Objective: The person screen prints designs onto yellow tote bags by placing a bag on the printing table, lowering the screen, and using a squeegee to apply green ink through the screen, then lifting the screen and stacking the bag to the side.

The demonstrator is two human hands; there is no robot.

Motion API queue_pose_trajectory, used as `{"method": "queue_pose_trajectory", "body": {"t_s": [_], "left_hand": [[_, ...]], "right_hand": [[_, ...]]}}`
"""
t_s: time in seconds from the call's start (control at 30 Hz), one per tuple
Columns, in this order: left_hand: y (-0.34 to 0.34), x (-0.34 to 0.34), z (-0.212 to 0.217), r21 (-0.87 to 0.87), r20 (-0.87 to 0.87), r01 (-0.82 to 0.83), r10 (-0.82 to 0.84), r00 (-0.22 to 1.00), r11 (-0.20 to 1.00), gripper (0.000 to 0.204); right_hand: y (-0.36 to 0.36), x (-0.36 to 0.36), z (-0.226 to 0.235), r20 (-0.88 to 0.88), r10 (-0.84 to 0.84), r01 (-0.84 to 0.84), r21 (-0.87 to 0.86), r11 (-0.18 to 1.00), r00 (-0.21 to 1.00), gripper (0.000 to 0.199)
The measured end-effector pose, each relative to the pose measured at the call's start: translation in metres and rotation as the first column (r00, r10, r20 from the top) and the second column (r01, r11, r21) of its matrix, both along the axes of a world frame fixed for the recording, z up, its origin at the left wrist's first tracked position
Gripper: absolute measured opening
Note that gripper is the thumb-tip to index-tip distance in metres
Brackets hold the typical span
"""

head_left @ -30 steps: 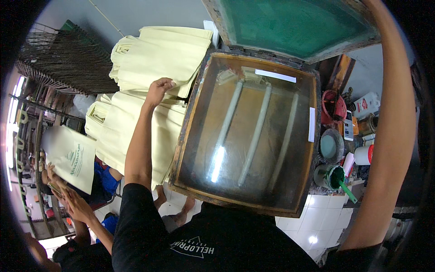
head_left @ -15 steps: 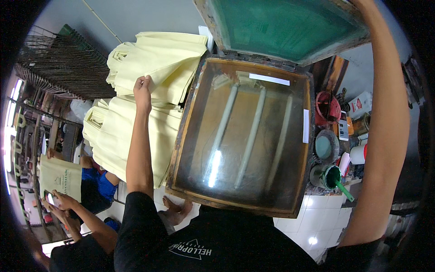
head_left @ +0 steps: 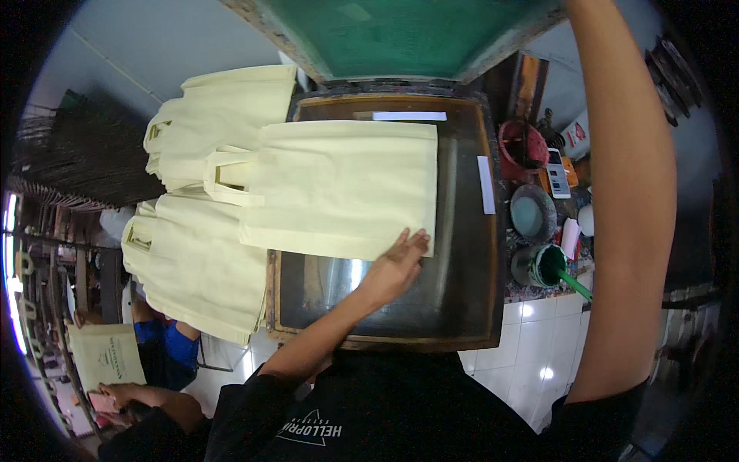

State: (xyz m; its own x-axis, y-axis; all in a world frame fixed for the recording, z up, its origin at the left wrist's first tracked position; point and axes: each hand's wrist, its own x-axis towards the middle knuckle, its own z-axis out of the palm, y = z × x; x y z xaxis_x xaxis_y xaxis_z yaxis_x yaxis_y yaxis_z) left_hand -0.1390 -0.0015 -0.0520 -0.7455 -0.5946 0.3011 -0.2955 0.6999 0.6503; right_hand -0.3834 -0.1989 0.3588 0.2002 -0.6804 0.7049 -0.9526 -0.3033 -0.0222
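A cream tote bag (head_left: 339, 185) lies across the glass-topped table (head_left: 477, 339), its handle end (head_left: 231, 179) over the piles at the left. My left hand (head_left: 398, 266) grips the bag's near right corner, fingers closed at the edge. Above the far side of the table, a screen-printing frame with green mesh (head_left: 400, 35) is tilted up. My right arm (head_left: 627, 177) stretches to the frame's upper right edge; the hand itself is cut off by the top of the picture. Two white strips, a far one (head_left: 409, 116) and a right one (head_left: 486, 185), lie on the glass.
Piles of cream bags, far (head_left: 231, 100) and near (head_left: 192, 262), stand left. At right are a red bucket (head_left: 525, 145), a grey bowl (head_left: 533, 212), a phone (head_left: 557, 173) and a paint pot (head_left: 540, 266) with a green handle. Another person's hand (head_left: 115, 396) is lower left.
My left hand has moved right from the far pile, bringing one bag onto the glass. The raised screen appears further left in the picture. The other person's phone has turned.
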Motion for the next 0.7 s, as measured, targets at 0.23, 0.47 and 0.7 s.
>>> {"method": "queue_pose_trajectory", "body": {"t_s": [0.23,0.47,0.7], "left_hand": [[0.031,-0.084,0.016,-0.086,0.045,0.018,-0.014,0.999,0.996,0.046],[-0.117,-0.122,0.027,-0.25,0.038,-0.134,0.148,0.988,0.959,0.05],[-0.169,-0.159,0.024,-0.101,0.628,-0.12,0.157,0.762,0.988,0.085]], "right_hand": [[-0.009,-0.005,-0.003,-0.004,-0.038,0.038,0.004,0.999,0.999,0.042],[-0.021,-0.005,-0.001,-0.138,-0.068,0.06,-0.059,0.996,0.988,0.035],[0.002,-0.004,-0.003,-0.106,-0.027,0.031,0.037,0.999,0.994,0.029]]}}
